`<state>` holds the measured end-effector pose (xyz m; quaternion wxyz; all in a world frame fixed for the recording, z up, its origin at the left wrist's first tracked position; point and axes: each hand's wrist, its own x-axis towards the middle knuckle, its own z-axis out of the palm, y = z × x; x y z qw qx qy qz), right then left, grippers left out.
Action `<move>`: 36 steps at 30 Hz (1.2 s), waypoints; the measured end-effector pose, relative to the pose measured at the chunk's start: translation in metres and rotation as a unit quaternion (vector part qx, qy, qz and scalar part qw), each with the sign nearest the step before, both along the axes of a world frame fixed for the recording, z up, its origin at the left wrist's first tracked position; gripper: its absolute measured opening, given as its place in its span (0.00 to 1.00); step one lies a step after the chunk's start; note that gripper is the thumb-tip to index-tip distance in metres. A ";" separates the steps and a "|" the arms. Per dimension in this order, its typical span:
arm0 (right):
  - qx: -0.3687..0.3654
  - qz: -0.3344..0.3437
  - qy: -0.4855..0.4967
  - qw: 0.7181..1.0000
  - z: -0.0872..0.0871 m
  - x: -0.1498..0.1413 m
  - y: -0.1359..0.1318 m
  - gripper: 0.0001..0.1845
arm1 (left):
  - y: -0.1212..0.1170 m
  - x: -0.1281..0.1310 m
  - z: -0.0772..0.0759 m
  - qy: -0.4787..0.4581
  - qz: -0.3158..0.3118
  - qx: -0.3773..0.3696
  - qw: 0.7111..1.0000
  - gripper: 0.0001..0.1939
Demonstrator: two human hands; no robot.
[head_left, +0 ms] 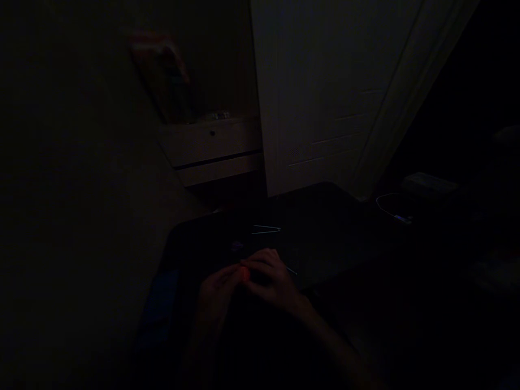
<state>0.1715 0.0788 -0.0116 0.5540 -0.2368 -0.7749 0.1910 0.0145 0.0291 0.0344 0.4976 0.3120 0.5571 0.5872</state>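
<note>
The view is very dark. A small round thing glowing red-orange sits between my hands over the dark table; its kind I cannot make out. The fingers of my left hand close on it from the left. From the right, the thumb and fingers of my right hand pinch it. Beyond my hands lie metal tweezers, their tips spread toward the left. A thin metal rod shows partly past my right hand. Ahead of my left hand is a small purplish piece.
The dark table has a blue flat thing along its left edge. Behind stand a drawer unit and a pale door. To the right are a white cable and a pale box.
</note>
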 end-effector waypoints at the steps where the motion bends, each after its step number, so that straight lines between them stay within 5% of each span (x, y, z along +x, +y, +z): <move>1: 0.000 -0.001 0.000 1.000 0.000 0.000 0.000 0.18 | 0.000 0.000 -0.002 -0.001 0.000 0.002 1.000 0.19; 10: 0.085 -0.037 -0.077 0.993 -0.001 0.002 0.000 0.16 | -0.001 0.000 0.004 0.120 -0.004 -0.019 0.993 0.15; 22: 0.042 -0.011 -0.015 0.999 0.002 0.002 -0.001 0.18 | -0.002 -0.002 -0.004 0.165 -0.025 0.024 0.986 0.16; 36: 0.058 -0.018 -0.024 0.998 -0.001 -0.001 0.002 0.16 | 0.001 -0.005 -0.021 0.058 -0.043 -0.003 0.997 0.16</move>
